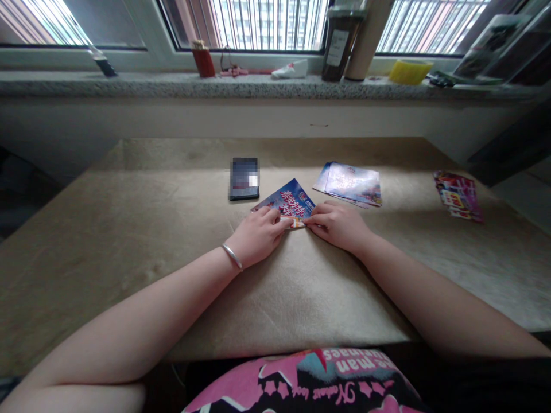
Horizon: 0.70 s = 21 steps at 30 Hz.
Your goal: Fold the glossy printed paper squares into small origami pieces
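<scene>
A blue printed paper leaflet with large red-and-white characters lies at an angle on the table, one corner pointing away from me. Its near edge is folded over, showing a narrow white and orange strip. My left hand, with a silver bangle at the wrist, grips the left part of that fold with bent fingers. At the fold's right end, my right hand has its fingers closed on the paper. The fingertips of both hands nearly meet, and they hide parts of the near edge.
A dark phone-like object, partly pixelated, lies beyond my left hand. A stack of glossy leaflets is at the back right, with pink printed papers farther right. Along the granite sill stand a dark jar and yellow tape.
</scene>
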Each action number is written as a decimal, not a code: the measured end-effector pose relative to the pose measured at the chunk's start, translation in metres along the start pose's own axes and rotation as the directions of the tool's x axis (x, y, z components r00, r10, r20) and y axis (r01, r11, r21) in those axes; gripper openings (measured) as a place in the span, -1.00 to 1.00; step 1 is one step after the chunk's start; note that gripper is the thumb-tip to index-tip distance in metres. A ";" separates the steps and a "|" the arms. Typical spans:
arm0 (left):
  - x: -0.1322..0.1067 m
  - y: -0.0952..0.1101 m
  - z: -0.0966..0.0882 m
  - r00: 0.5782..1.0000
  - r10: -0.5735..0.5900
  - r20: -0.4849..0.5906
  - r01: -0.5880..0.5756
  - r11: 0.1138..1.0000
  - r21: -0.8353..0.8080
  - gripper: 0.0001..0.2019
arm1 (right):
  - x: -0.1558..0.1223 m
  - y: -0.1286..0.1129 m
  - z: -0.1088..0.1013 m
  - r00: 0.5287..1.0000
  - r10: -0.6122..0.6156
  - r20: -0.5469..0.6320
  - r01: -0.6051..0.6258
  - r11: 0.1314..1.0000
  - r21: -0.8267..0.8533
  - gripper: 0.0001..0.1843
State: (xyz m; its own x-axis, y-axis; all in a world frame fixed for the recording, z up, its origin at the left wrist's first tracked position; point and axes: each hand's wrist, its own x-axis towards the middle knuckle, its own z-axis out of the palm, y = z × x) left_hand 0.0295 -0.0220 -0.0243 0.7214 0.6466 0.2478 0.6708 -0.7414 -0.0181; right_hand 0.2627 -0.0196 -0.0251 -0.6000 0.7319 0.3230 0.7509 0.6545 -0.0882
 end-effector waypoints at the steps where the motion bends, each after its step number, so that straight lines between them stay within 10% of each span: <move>1: 0.000 0.000 0.000 1.000 0.000 -0.006 0.000 1.000 0.000 -0.69 | 0.000 0.000 0.000 1.000 -0.001 -0.002 0.001 1.000 0.003 -0.77; 21: -0.001 0.006 0.001 0.997 0.062 0.053 -0.062 0.998 0.000 -0.53 | 0.001 0.000 0.001 1.000 0.013 -0.013 -0.013 1.000 0.023 -0.78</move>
State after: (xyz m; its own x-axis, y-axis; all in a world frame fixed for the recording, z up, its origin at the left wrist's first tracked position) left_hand 0.0332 -0.0272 -0.0252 0.7699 0.6078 0.1947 0.6245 -0.7803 -0.0338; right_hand 0.2621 -0.0188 -0.0263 -0.5864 0.7378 0.3344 0.7521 0.6492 -0.1135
